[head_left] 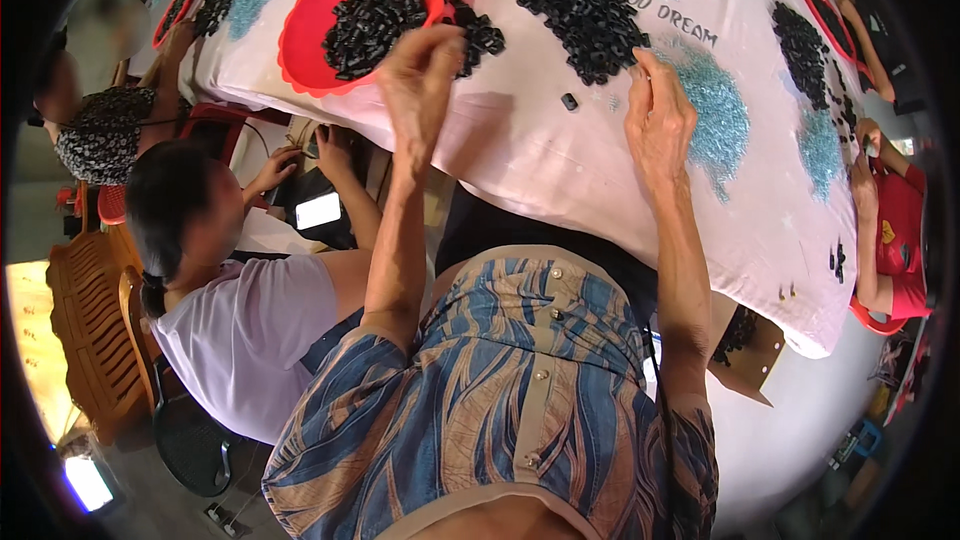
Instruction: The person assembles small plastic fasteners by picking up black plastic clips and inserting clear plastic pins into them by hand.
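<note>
- Red scalloped plastic basin (300, 32) of short black chunky pieces (375, 30), partly behind left hand (418, 72).
- Tiny shiny blue beads (722, 115) beside right hand (660, 120).
- Both hands' fingertips nearly meet — cannot tell what's held.

Bright light covers the table (570, 160), with a soft shadow beside the left hand (418, 75); the phone (318, 210) glares white; edges curve into black.

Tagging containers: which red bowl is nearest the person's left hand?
The large red bowl partly behind the left hand, holding black pieces; other red bowls sit farther off, near the picture's side edges.
</note>
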Available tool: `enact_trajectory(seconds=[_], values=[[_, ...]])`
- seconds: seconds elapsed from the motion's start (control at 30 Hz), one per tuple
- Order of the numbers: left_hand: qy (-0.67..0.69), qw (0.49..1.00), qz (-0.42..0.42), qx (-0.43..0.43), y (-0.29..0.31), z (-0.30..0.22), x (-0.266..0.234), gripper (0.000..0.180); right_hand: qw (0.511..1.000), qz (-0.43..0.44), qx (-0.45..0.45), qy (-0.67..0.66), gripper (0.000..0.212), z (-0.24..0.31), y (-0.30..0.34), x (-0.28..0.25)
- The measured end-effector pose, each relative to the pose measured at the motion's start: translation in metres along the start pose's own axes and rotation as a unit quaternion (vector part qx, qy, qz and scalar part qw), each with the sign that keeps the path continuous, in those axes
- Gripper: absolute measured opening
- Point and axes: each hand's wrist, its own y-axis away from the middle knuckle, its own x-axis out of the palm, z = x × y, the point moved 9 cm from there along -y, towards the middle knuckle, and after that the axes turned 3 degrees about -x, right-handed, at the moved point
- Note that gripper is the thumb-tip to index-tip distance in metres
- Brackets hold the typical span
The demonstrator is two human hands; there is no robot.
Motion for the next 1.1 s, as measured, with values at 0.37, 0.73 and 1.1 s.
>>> enact_trajectory(seconds=[0.37,0.73,1.1], values=[[-0.369,0.912,0.154,0.092,0.066,-0.001,0.117,0.014,0.983,-0.051,0.164,-0.067,0.015,-0.044,0.000,-0.014],[-0.221,0.964,0.137,0.057,0.071,0.013,0.115,0.025,0.949,0.193,0.236,-0.082,0.022,-0.038,0.014,0.024],[-0.043,0.993,0.109,0.013,0.065,0.029,0.106,0.019,0.947,0.278,0.158,0.025,0.012,-0.029,0.020,0.041]])
